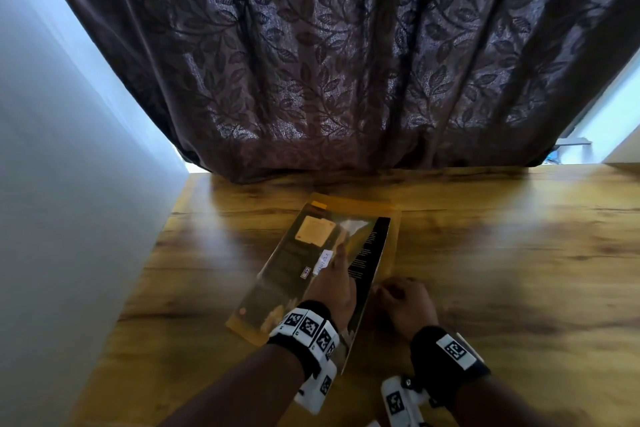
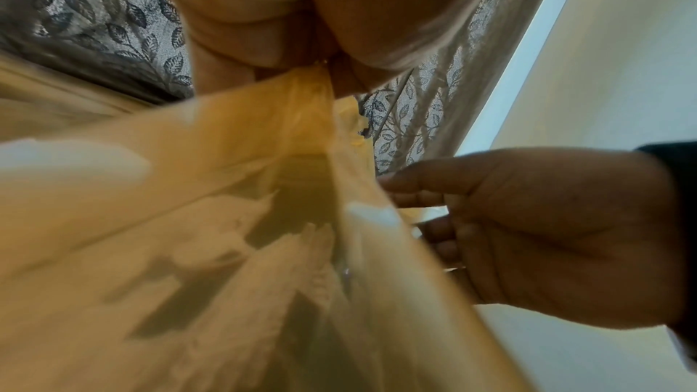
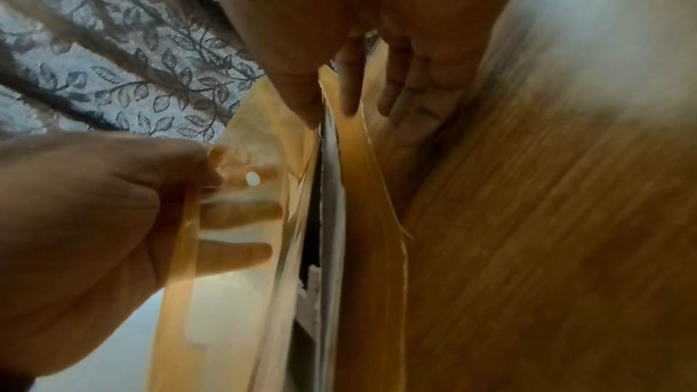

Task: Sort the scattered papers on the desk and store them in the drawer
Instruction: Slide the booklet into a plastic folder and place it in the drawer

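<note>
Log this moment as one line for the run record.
left hand: holds yellow folder open | right hand: grips folder edge | papers: inside folder | desk

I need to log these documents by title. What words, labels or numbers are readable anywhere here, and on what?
Nothing reads clearly.
White slip on the yellow plastic folder: handwriting, too blurred to quote.
Small white sticker beside it: print too small.
Dark booklet inside the folder: light text lines down its right side, too small.
Tan panel on its cover: no legible text.
Wristbands: square coded markers only, no words.
</note>
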